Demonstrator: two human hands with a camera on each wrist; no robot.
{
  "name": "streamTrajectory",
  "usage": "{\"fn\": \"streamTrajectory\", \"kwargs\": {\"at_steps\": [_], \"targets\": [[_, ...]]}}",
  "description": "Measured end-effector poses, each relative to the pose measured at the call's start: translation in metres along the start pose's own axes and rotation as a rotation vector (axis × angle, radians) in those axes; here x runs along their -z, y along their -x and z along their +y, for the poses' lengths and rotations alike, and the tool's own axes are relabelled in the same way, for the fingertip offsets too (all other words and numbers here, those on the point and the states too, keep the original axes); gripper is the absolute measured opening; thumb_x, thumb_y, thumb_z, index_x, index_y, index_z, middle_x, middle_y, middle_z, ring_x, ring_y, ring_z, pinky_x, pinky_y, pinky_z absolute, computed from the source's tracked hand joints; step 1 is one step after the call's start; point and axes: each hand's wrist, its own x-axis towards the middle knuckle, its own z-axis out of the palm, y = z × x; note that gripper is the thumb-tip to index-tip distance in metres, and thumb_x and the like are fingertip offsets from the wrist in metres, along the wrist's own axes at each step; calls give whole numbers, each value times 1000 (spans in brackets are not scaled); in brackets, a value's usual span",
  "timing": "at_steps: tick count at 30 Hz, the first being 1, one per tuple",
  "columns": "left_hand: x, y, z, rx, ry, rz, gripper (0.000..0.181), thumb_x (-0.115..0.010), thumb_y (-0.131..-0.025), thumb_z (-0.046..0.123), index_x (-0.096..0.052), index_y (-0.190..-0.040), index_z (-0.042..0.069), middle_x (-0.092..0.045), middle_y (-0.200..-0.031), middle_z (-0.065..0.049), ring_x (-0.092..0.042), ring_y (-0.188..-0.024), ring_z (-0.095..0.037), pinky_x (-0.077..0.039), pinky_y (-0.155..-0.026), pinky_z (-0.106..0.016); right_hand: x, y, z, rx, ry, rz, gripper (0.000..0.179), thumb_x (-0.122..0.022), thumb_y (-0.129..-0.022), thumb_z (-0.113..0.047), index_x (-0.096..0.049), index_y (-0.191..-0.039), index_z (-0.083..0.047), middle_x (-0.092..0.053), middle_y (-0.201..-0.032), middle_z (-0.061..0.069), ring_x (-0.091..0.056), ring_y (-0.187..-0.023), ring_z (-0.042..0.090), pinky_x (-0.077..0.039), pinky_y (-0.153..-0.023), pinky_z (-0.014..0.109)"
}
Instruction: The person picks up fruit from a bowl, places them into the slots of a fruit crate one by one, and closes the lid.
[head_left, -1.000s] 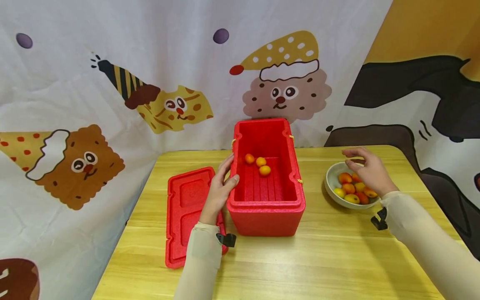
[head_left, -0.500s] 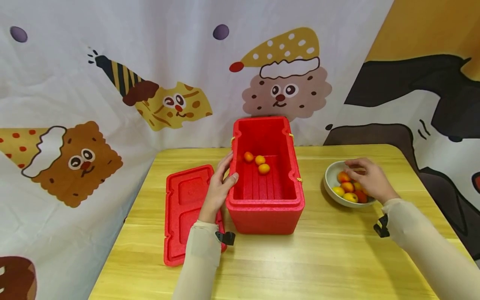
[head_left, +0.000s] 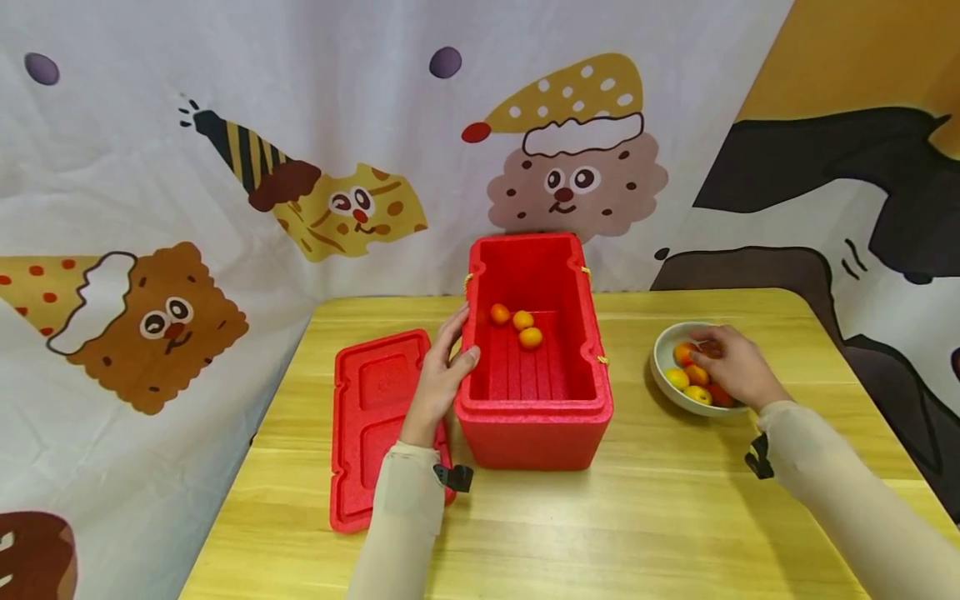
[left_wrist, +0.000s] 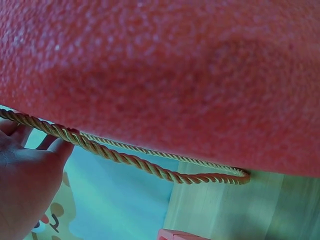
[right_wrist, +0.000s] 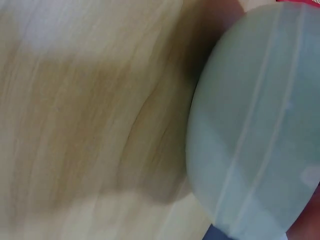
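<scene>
My left hand (head_left: 438, 379) lies along the left side of a red foam box (head_left: 532, 437), its thumb at the rim and its fingers against the outer wall. In the left wrist view those fingers reach behind a gold rope handle (left_wrist: 125, 157). Three small orange fruits (head_left: 530, 337) lie on the box floor. At the right, my right hand (head_left: 738, 367) reaches into a pale bowl (head_left: 662, 354) of several yellow, orange and red fruits (head_left: 677, 379). Its thumb and forefinger close around an orange-red fruit (head_left: 711, 348), partly hidden by the hand. The right wrist view shows mostly the bowl's outer wall (right_wrist: 250, 120).
A red lid (head_left: 352, 433) with recessed panels lies on the wooden table (head_left: 637, 525), left of the box and partly under my left forearm. A white cartoon-printed cloth (head_left: 375, 83) hangs behind the table.
My right hand has lowered from above the bowl down among the fruits, its fingers coming around one. The left hand, box and lid have stayed in place.
</scene>
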Motion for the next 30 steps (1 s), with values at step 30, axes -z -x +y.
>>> {"fn": "streamTrajectory", "kwargs": {"at_steps": [30], "targets": [[-9,1,38,55,-62,-12,57,-52,-96,-6,-31,-148,-9,-26,-155,-22,-30,-139,-32,-44,-101,-42,-18,-16,-7,12,171,-52,32,-62,-90,-3,-60,-121,6,-52,-121,29,-52,-104,44,-37,-95,61]]}}
